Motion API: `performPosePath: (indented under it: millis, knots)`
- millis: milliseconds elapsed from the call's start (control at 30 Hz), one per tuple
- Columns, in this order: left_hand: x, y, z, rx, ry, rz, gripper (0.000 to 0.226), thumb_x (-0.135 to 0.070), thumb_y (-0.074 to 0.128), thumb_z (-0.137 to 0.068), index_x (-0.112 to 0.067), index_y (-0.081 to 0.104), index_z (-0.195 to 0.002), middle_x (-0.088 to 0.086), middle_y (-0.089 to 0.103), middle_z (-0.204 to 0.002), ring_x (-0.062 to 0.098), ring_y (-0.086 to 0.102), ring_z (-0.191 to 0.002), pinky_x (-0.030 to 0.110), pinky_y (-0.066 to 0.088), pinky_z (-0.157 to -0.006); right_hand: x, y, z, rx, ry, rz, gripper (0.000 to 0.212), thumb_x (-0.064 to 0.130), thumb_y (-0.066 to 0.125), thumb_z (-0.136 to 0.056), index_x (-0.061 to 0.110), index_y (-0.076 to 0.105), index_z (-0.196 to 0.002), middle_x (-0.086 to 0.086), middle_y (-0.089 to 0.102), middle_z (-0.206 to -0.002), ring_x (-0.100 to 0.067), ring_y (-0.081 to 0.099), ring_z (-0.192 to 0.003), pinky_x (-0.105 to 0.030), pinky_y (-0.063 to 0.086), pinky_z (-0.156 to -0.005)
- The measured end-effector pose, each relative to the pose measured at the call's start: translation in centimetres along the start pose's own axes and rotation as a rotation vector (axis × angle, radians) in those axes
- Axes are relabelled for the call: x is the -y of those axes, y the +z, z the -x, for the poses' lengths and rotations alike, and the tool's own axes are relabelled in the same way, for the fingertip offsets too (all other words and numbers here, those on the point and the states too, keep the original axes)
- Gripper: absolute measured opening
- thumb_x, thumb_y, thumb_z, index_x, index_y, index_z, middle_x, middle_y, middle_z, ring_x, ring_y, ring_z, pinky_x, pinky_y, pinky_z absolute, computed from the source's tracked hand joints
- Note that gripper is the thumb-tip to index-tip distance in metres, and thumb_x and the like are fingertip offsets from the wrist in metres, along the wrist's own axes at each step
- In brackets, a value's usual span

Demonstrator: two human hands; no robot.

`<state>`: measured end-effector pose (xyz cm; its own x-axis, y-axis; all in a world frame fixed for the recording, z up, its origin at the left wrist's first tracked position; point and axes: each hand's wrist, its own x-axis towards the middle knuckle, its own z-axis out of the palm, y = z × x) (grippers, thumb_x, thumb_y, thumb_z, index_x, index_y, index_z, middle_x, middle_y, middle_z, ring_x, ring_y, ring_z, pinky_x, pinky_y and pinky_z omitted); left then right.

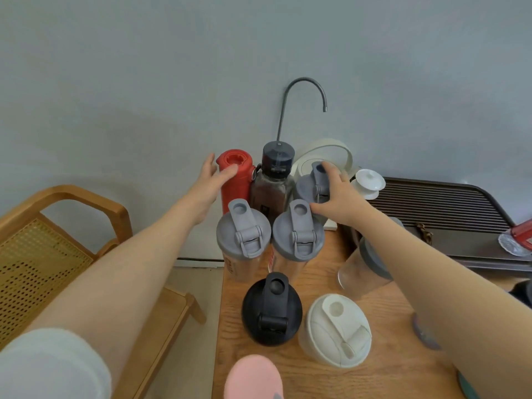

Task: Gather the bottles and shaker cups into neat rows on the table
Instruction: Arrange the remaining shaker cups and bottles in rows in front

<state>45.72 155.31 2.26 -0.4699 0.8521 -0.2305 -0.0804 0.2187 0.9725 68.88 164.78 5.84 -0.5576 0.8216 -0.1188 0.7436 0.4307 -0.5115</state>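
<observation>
While both arms reach to the table's far edge, the left hand [211, 180] lies against the red bottle [236, 180], thumb up behind it and fingers wrapped across its upper side just under the cap: a grasp. The right hand [338, 194] sits on top of the rear grey-lidded shaker cup [309, 187], fingers curled over the flip cap and lid rim, gripping it. Count along the far edge, left to right: one red bottle, one dark bottle [273, 180] with a black cap, touching the red one, then the rear grey-lidded shaker cup under the right hand. Next row toward the near edge: two clear shaker cups with grey lids, the left one [243, 240] and the right one [298, 240], just beside each other. Nearer still: one black-lidded shaker cup [272, 309] and one white-lidded shaker cup [335, 331], side by side. One further clear cup with a dark lid [365, 266] lies tilted toward the right edge, partly hidden by the right forearm. A pink lid [253, 378] shows at the near edge. Off the wooden table [311, 372]: a wooden chair [57, 240] to the left, a white kettle [325, 156] and a slatted tray [437, 203] at the far right.
</observation>
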Motion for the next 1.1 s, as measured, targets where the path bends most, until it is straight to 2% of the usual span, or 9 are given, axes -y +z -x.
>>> performPosePath:
  millis: [133, 533, 733, 800, 867, 933, 1000, 1033, 1100]
  knots:
    - [0.5, 0.9, -0.9, 0.02, 0.038, -0.004, 0.072, -0.024, 0.07, -0.078, -0.023, 0.028, -0.138, 0.002, 0.049, -0.128, 0.022, 0.048, -0.119, 0.031, 0.044, -0.086, 0.0, 0.5, -0.1, -0.084, 0.021, 0.046, 0.093, 0.032, 0.068, -0.078, 0.022, 0.007, -0.147, -0.019, 0.028, -0.142, -0.042, 0.04, -0.124, -0.049, 0.038, -0.104]
    - [1.4, 0.7, 0.3, -0.012, 0.081, -0.021, 0.067, -0.025, 0.073, -0.075, -0.022, 0.038, -0.132, 0.0, 0.054, -0.123, 0.016, 0.053, -0.11, 0.036, 0.047, -0.093, -0.3, 1.8, 1.3, -0.276, -0.071, 0.1, 0.068, 0.029, 0.069, -0.078, 0.015, 0.034, -0.135, -0.012, 0.037, -0.129, -0.038, 0.052, -0.107, -0.047, 0.049, -0.085]
    - [0.8, 1.4, 1.8, 0.032, 0.058, -0.003, 0.063, -0.028, 0.056, -0.089, -0.019, 0.023, -0.141, -0.002, 0.045, -0.124, 0.008, 0.048, -0.103, 0.012, 0.042, -0.071, -1.0, 0.3, 4.0, -0.297, -0.114, 0.16, 0.073, 0.041, 0.061, -0.084, 0.012, 0.028, -0.142, -0.014, 0.04, -0.14, -0.033, 0.041, -0.127, -0.044, 0.038, -0.105]
    - [1.1, 1.5, 2.8, 0.018, 0.049, 0.023, 0.062, -0.033, 0.046, -0.093, -0.018, 0.014, -0.144, -0.002, 0.039, -0.132, 0.008, 0.044, -0.108, 0.01, 0.041, -0.08, -2.7, -1.3, 6.1, -0.396, -0.056, 0.221, 0.073, 0.047, 0.057, -0.084, 0.012, 0.031, -0.142, -0.013, 0.042, -0.143, -0.031, 0.033, -0.135, -0.044, 0.026, -0.111]
    - [2.1, 1.2, 3.9, 0.026, 0.019, 0.024, 0.065, -0.041, 0.038, -0.095, -0.022, 0.004, -0.147, 0.0, 0.024, -0.15, 0.015, 0.033, -0.129, 0.024, 0.032, -0.102, -5.0, -2.1, 8.4, -0.395, 0.075, 0.288, 0.076, 0.054, 0.057, -0.081, 0.014, 0.032, -0.141, -0.012, 0.04, -0.145, -0.033, 0.025, -0.139, -0.049, 0.02, -0.114]
    - [3.4, 0.8, 5.5, 0.054, -0.015, 0.043, 0.073, -0.05, 0.036, -0.091, -0.023, -0.003, -0.146, 0.004, 0.011, -0.155, 0.022, 0.019, -0.14, 0.037, 0.02, -0.112, -6.8, -1.8, 10.2, -0.239, 0.208, 0.195, 0.09, 0.057, 0.064, -0.074, 0.02, 0.022, -0.145, -0.011, 0.033, -0.148, -0.035, 0.028, -0.137, -0.052, 0.027, -0.111]
    - [4.7, 0.3, 7.0, 0.107, -0.029, 0.07, 0.098, -0.062, 0.051, -0.074, -0.027, -0.006, -0.146, 0.005, 0.006, -0.156, 0.024, 0.016, -0.141, 0.043, 0.019, -0.114, -7.4, -1.3, 11.1, -0.088, 0.24, 0.066, 0.103, 0.047, 0.073, -0.07, 0.025, 0.01, -0.147, -0.012, 0.026, -0.15, -0.035, 0.035, -0.132, -0.048, 0.035, -0.106]
    - [5.2, 0.1, 7.7, 0.148, -0.042, 0.05, 0.109, -0.061, 0.059, -0.066, -0.029, -0.007, -0.146, 0.005, 0.005, -0.156, 0.025, 0.016, -0.141, 0.043, 0.019, -0.113, -7.3, -1.2, 11.1, -0.059, 0.22, 0.059, 0.105, 0.041, 0.076, -0.07, 0.026, 0.007, -0.148, -0.011, 0.026, -0.149, -0.034, 0.037, -0.13, -0.047, 0.038, -0.103]
    - [6.0, 0.1, 8.6, 0.201, -0.051, -0.024, 0.107, -0.036, 0.067, -0.072, -0.032, -0.012, -0.144, 0.006, 0.009, -0.155, 0.021, 0.024, -0.137, 0.038, 0.024, -0.108, -6.5, -0.9, 10.5, -0.068, 0.185, 0.068, 0.104, 0.035, 0.077, -0.069, 0.029, 0.009, -0.147, -0.01, 0.029, -0.146, -0.033, 0.039, -0.128, -0.045, 0.04, -0.101]
